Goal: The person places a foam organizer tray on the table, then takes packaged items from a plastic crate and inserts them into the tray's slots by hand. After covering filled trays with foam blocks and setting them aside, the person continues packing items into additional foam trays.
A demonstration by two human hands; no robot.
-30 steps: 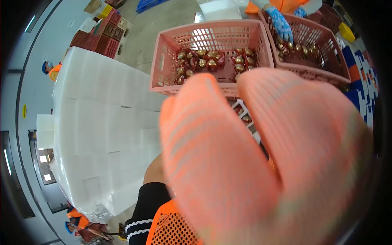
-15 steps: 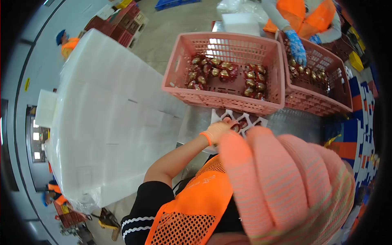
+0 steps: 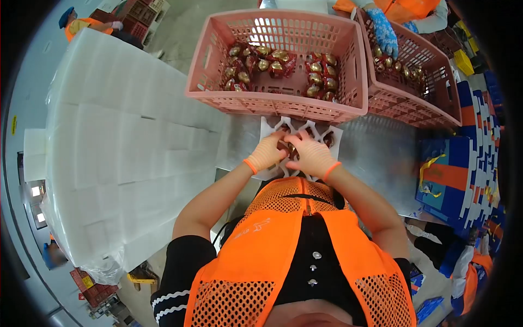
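A white foam tray (image 3: 333,146) with several cells lies on the metal table before me, and dark red wrapped pieces sit in some cells. My left hand (image 3: 267,153), in a pale glove with an orange cuff, bends its fingers round the left side of a red-and-gold wrapped piece (image 3: 293,151) at the tray's middle. From the other side my right hand (image 3: 312,156), gloved alike, closes its fingers on the same piece. The fingers hide much of it and part of the tray. Behind the tray, a pink crate (image 3: 278,103) contains several egg-shaped gold pieces (image 3: 263,65) in red wrapping.
A second pink crate (image 3: 417,99) stands at the right, with a co-worker's blue-gloved hand (image 3: 385,41) inside. Stacked white foam (image 3: 131,147) rises at my left. Blue-and-orange boxes (image 3: 449,174) are piled right of the metal table (image 3: 376,158). Another person (image 3: 81,24) is at upper left.
My right hand has come down from close before the camera to the tray, meeting my left hand at the wrapped piece. The view has shifted, so the crates appear higher.
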